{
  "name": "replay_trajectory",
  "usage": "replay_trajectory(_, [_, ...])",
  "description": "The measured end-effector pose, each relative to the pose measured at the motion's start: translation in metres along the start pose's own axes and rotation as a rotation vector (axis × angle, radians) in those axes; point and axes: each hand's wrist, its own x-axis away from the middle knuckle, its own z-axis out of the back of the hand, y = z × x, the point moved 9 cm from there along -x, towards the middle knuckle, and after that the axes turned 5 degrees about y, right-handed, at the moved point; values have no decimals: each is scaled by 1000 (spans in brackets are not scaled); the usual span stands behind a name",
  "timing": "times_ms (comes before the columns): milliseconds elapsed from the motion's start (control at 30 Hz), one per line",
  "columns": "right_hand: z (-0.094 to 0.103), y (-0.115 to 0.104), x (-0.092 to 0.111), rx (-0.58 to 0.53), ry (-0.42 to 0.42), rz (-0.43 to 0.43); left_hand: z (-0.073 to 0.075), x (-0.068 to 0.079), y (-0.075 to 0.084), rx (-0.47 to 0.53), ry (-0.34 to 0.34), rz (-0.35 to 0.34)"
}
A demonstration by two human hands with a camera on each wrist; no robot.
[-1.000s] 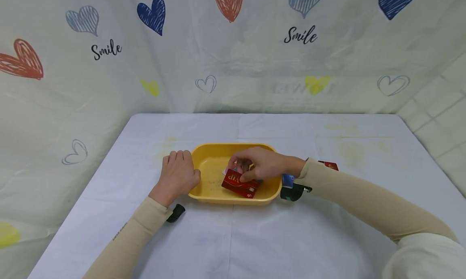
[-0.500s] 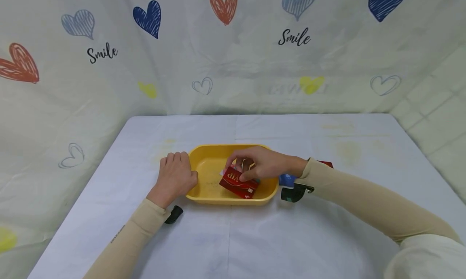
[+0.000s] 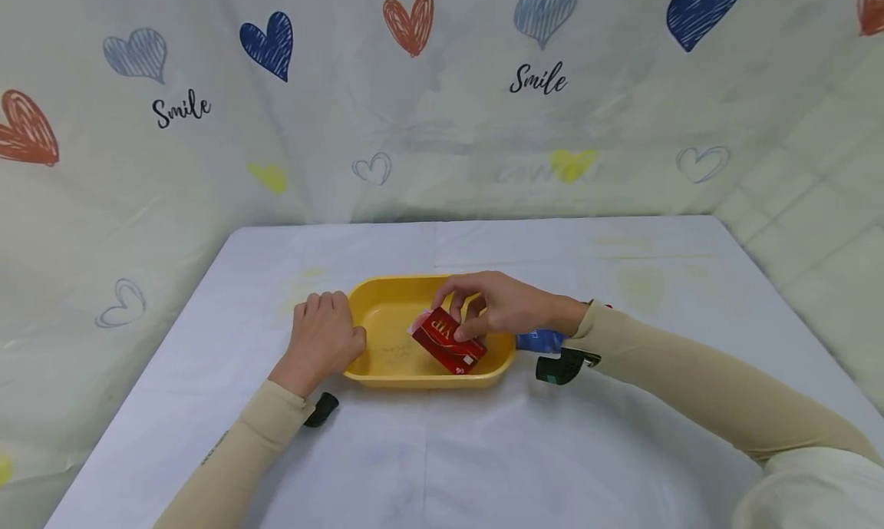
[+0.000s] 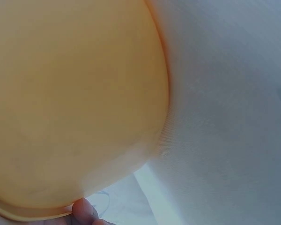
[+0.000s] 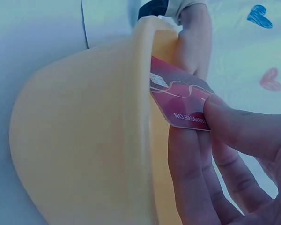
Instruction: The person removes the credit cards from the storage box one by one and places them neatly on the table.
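Head view: pinches a red card with the right hand, right of centre, setting the thumb on the printed face and the fingers behind. Grips the left end of a yellow tub with the left hand, left of centre, curling the fingers at the rim. Holds the card tilted over the right half of the tub, with VIP lettering towards its top and a small chip at its lower right. Shows a pale corner behind the card's left end; cannot tell what it belongs to.

Right wrist view: shows the card partly hidden by the tub's rim, with "NO." and a row of digits near the thumb. Left wrist view: shows mostly the tub's side, with fingertips against the rim at the bottom.

Further out in the head view, shows a blue item just beside the tub's right end, partly covered by the right arm. Wears beige sleeves and, below each wrist, a black device. Has a white cloth under the tub and, across the top of the frame, a pale sheet printed with hearts and "Smile".
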Motion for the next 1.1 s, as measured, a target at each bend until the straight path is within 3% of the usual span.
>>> replay_trajectory(533, [23,0,23,-15,101,-17,-2,1,0,2,-19,4])
replay_trajectory(1100, [49,3,48,9,184,-95,0,2,4,13,-22,-12])
